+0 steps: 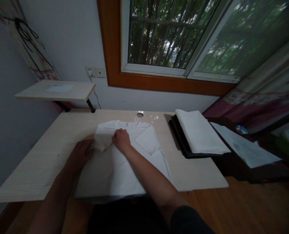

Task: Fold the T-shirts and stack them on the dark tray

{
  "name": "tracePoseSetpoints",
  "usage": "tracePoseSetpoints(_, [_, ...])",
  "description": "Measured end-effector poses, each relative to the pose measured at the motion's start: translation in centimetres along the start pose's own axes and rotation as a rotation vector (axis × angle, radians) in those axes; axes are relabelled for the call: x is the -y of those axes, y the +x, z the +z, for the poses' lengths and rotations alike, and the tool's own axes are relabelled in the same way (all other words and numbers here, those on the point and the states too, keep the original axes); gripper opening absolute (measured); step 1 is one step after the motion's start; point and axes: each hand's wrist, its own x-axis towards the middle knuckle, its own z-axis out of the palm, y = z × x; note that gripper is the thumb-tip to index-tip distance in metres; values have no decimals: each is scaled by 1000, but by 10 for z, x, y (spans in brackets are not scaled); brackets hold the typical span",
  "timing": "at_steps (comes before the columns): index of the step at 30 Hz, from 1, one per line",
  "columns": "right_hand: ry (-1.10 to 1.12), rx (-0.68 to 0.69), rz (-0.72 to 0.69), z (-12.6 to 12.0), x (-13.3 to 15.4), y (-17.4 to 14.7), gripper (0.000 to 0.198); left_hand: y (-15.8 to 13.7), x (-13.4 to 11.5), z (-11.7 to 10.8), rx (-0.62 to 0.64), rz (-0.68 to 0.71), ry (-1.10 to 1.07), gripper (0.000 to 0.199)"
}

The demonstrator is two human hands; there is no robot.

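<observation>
A white T-shirt (127, 172) lies spread on the table, its neckline toward the wall and its lower end at the front edge. The sleeve on the right is folded inward over the body. On the left, my right hand (121, 139) is closed on the inner edge of the other sleeve, which also lies over the shirt. My left hand (82, 152) is at the shirt's left side, fingers bent around the fabric edge by that sleeve. Both forearms reach across from the front, and the right one covers part of the shirt.
Folded white cloth (198, 130) lies on folded black cloth (180, 136) at the table's right. A raised shelf (81, 91) with a paper stands at the back left. The pale tabletop (54, 152) has a cable hole (140, 115) near the wall. A window is behind.
</observation>
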Motion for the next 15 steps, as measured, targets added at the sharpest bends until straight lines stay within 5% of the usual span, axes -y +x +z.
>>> tracePoseSetpoints(11, [570, 43, 259, -3, -14, -5, 26, 3, -1, -4, 24, 70, -26, 41])
tracePoseSetpoints(15, [536, 52, 228, -7, -13, -13, 30, 3, -1, -6, 51, 98, -17, 42])
